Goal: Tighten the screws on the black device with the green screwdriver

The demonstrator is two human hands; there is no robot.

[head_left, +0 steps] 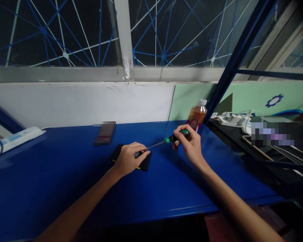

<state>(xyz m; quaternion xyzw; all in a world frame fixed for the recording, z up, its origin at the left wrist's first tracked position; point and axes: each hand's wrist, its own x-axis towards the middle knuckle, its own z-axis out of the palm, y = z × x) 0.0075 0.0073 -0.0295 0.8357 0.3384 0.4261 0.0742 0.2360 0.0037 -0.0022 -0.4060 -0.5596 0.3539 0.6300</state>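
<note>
My right hand point(189, 144) is closed around the green-and-black handle of a screwdriver point(168, 139). Its thin metal shaft points left, and the tip reaches the fingers of my left hand point(130, 157). That left hand is closed on a small dark part point(136, 154), mostly covered by the fingers, so its kind does not show. Whether the screwdriver tip touches the part I cannot tell. Under my left hand lies a flat black pad or case point(145, 163) with yellow along its edge, resting on the blue table point(151, 195).
A blurred-out dark flat object point(105, 134) lies behind my left hand. Beyond my right hand stands a bottle of amber drink point(197, 116). A white power strip point(17, 139) is at the far left. Past a blue metal post point(226, 77), cables and another power strip point(233, 120) lie on a black surface.
</note>
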